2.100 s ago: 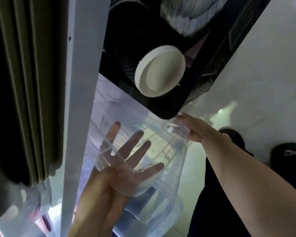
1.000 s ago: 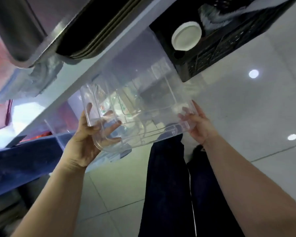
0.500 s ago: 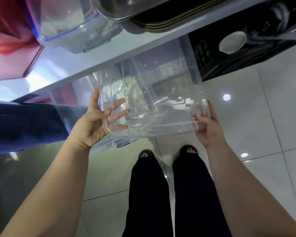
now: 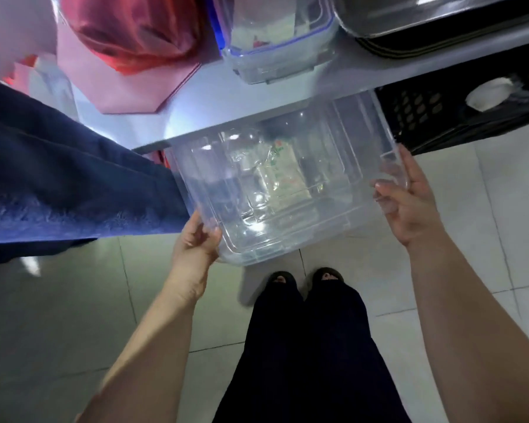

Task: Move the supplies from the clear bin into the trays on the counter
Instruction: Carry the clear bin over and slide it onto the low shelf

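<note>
A clear plastic bin (image 4: 324, 215) is held out below the counter edge (image 4: 287, 105), above the floor. My left hand (image 4: 197, 239) grips its near left corner. My right hand (image 4: 409, 199) holds its right rim with the fingers curled over the edge. Through the bin's walls I see a clear packet with green print (image 4: 280, 169); what else lies inside I cannot tell. On the counter above sit a metal tray (image 4: 416, 13) and, beneath it, a stack of dark trays (image 4: 440, 44).
On the counter stand a clear lidded container with blue clips (image 4: 275, 41) and a red bag (image 4: 129, 35). A dark blue cloth (image 4: 58, 178) hangs at left. A black crate (image 4: 455, 108) holding a white lid (image 4: 489, 93) sits under the counter at right. My legs stand on pale floor tiles.
The bin has come out from under the counter toward me and tipped level. My left hand shifted from the bin's side to its near corner. The view has tilted down.
</note>
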